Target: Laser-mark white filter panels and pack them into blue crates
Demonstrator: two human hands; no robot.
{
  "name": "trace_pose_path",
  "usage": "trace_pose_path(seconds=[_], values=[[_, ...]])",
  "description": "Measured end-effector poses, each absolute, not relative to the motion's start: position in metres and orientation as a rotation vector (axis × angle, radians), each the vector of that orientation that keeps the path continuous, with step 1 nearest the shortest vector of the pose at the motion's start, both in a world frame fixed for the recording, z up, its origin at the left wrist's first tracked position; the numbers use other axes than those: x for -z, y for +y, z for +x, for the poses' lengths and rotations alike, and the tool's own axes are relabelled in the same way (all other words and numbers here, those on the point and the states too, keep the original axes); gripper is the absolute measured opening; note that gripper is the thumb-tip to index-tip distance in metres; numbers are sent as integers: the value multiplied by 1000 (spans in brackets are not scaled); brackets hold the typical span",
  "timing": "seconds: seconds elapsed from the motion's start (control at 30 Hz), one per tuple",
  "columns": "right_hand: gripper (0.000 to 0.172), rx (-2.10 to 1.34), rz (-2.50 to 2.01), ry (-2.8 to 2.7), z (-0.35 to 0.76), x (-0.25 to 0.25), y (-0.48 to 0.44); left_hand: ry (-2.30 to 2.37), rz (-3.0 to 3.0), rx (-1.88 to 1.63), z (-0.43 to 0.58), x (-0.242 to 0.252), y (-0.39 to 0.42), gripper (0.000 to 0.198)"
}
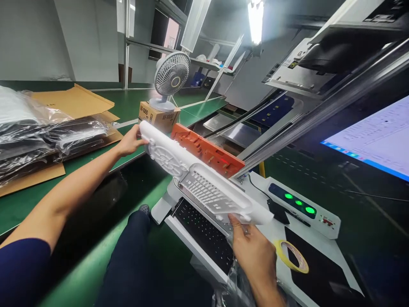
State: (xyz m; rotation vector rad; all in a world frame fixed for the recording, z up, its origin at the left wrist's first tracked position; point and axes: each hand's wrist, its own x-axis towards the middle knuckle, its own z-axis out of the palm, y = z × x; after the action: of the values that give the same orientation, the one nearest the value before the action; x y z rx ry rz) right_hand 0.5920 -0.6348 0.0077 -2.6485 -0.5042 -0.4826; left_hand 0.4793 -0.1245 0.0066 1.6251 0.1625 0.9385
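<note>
Left grip (131, 140) and right grip (254, 245) clasp one white panel (207, 172)

And both are fastened on it, one at each end, thumbs and fingers pinching the edges! The long panel, patterned with a round grille and a grid of slots, slants down from left to right above a dark, hole-dotted plate (204, 236). Just behind it, an orange part (207, 149); whether the two touch, I cannot tell. Clear plastic wrap (238, 279) crumples beside the right wrist.

Over on the right, a white desk (329, 244) carries a control box (329, 221) with three glowing green lights, a black mat (319, 266), and a yellow tape roll (283, 257) overlapping the mat's edge. Beyond them, a bright screen (377, 136), its text too small to read.

Swing left: a green desk (126, 106), loaded with cardboard and plastic-wrapped dark pieces (75, 132). Farther along, a fan (172, 74) stands on a carton (156, 115) marked M-1000. Behind, a cluttered shelf (209, 65) crosses the grey room, a tube light (256, 21) blazes overhead, and down below the green floor (91, 273) shines past a dark shoe (145, 209).
</note>
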Motion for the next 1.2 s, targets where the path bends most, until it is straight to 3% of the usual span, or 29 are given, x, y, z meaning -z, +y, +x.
trace_pose_path(seconds=[0.23,0.57,1.07,1.2], values=[[55,303,-2862,-323,649,-24,-601,273,1609,-752,564,7,-104,61],[57,325,-2854,-293,695,-6,-593,328,1628,-840,617,31,-100,56],[54,339,-2794,-285,720,-21,-597,441,1723,-794,634,8,-108,69],[53,293,-2781,-279,725,-16,-597,457,1802,-832,637,-3,-107,60]])
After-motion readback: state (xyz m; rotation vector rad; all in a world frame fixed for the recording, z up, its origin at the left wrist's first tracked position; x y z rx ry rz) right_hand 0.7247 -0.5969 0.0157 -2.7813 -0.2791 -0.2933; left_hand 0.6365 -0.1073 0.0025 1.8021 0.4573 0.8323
